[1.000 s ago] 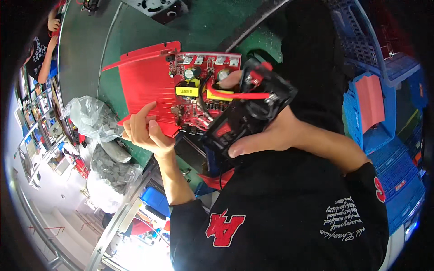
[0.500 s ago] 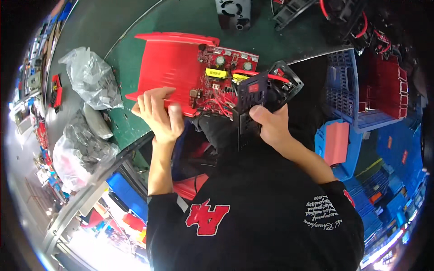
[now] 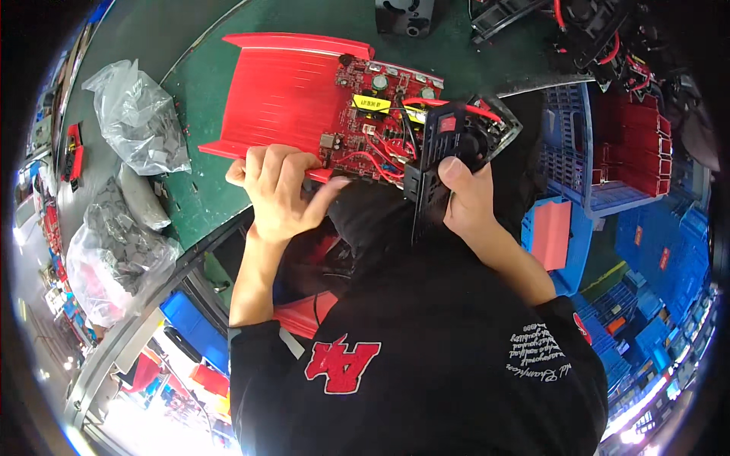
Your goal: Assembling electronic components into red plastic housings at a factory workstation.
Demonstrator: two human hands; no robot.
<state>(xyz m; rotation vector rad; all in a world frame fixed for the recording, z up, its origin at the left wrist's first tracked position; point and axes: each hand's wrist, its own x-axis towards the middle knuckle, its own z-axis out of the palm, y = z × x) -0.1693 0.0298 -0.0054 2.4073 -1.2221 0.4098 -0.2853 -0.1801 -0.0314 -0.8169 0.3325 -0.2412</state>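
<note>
In front of me a red metal housing [image 3: 281, 95] lies on the green bench, with a red circuit board [image 3: 350, 144] along its right part. The board carries yellow-wrapped components and red wires. My left hand [image 3: 281, 190] has its fingers bent over the housing's near edge, its thumb stretched to the right. At the housing's right end, my right hand [image 3: 468, 194] grips a black end panel [image 3: 437, 171], thumb on its face and other fingers hidden behind. Fixed to that panel is a black fan [image 3: 475, 144]. Red wires run between panel and board.
Clear plastic bags of dark parts [image 3: 141, 121] lie at the left. A loose black end panel [image 3: 405, 17] and several wired fan assemblies [image 3: 593, 34] lie at the far side. A blue crate [image 3: 566, 144] with red housings stands right, above a blue bin [image 3: 574, 251].
My left hand has closed down onto the housing's near edge. The right hand with the end panel has shifted slightly right, and the panel stands more edge-on. The view has shifted slightly.
</note>
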